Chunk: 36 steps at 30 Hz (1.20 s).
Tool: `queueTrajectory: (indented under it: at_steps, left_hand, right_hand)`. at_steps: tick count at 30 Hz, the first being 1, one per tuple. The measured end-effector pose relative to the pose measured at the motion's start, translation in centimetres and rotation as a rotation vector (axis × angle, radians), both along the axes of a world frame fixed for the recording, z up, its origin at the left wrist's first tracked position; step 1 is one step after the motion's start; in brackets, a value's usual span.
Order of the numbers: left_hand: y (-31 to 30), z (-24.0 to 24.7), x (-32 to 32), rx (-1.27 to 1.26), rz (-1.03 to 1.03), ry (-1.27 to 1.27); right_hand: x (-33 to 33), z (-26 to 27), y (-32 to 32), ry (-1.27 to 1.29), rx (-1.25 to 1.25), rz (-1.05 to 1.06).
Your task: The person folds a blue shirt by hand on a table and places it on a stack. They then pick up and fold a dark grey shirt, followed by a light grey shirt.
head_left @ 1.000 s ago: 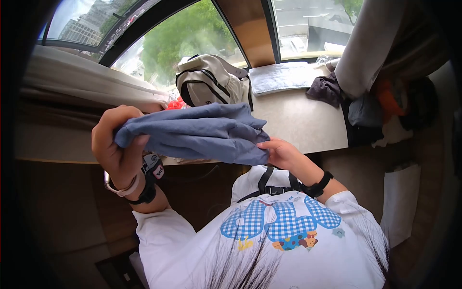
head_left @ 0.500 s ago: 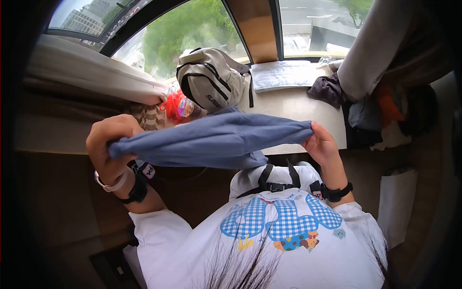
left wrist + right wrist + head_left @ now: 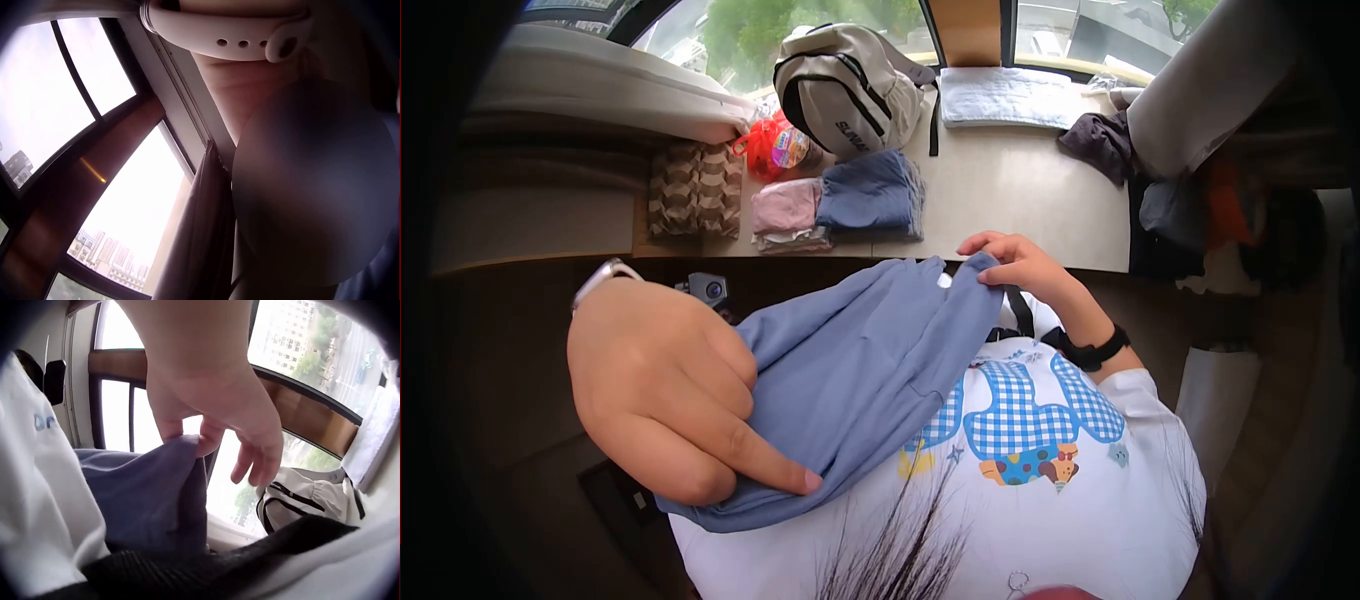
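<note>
A blue-grey fabric garment stretches between my two hands, slanting across the front of the white shirt. My left hand grips its lower-left end, with the index finger extended along the cloth. At the upper-right end, my right hand pinches a corner between thumb and finger. The right wrist view shows that pinch close up, with the garment hanging below the fingers and the other fingers loose. A blurred round patch fills much of the left wrist view, so the left fingers are hidden there.
On the ledge lie a folded blue garment, a folded pink cloth and a brown patterned bundle. Behind them are a red bag and a cream backpack. A white folded towel and dark crumpled cloth lie farther right.
The garment was pulled taut sideways over the ledge, then came down and toward the body. My left hand moved down and nearer. The folded clothes on the ledge now show.
</note>
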State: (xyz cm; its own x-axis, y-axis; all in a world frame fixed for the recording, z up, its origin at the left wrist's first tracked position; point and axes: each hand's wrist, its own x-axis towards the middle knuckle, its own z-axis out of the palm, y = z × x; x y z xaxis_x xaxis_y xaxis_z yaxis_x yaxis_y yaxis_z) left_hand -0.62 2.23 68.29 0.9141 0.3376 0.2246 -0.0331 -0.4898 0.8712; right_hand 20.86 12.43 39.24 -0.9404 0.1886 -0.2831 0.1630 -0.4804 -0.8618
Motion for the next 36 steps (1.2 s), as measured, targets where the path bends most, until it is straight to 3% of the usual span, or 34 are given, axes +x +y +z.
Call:
queueTrajectory:
  at_steps: [6,12,16,18,20,22,23,26,30,33,36]
  left_hand:
    - [-0.7,-0.1,0.7,0.037,0.056,0.015]
    - [-1.1,-0.7,-0.4,0.058,0.124,-0.009]
    - [-1.5,-0.9,-2.7,0.037,0.174,-0.004]
    - [-1.0,-0.7,-4.6,-0.014,0.114,0.052]
    - [-2.3,-2.0,-7.0,-0.083,0.298,-0.041]
    - [-3.9,-3.0,-5.7,-0.092,0.74,-0.269]
    - [-4.7,-3.0,-6.4,0.096,0.913,-0.158]
    - [-5.3,-2.8,-5.9,0.064,1.103,-0.132]
    - [-5.2,-2.4,-5.1,0.071,1.078,-0.123]
    - [-4.3,-2.6,-5.2,0.077,0.906,-0.188]
    - [-3.9,-2.7,-4.4,0.033,0.881,-0.222]
  right_hand:
    - [-1.7,-1.1,-1.3,0.071,-0.149,0.319]
    - [-0.6,-1.4,-0.4,0.202,-0.316,0.111]
    - [0.2,-1.9,1.8,0.562,-0.575,0.016]
    - [1.3,-2.0,3.0,0.679,-0.583,-0.104]
    - [2.0,-2.8,3.6,0.816,-0.698,-0.249]
    - [2.7,-2.6,4.2,0.791,-0.756,-0.187]
    - [3.2,-1.4,4.1,0.713,-0.743,-0.191]
    - [3.2,-1.7,3.7,0.605,-0.719,-0.136]
    - [2.7,-1.7,2.9,0.551,-0.723,-0.072]
    - [2.1,-1.7,2.8,0.625,-0.752,-0.005]
    - [2.2,-3.6,3.5,0.681,-0.77,-0.01]
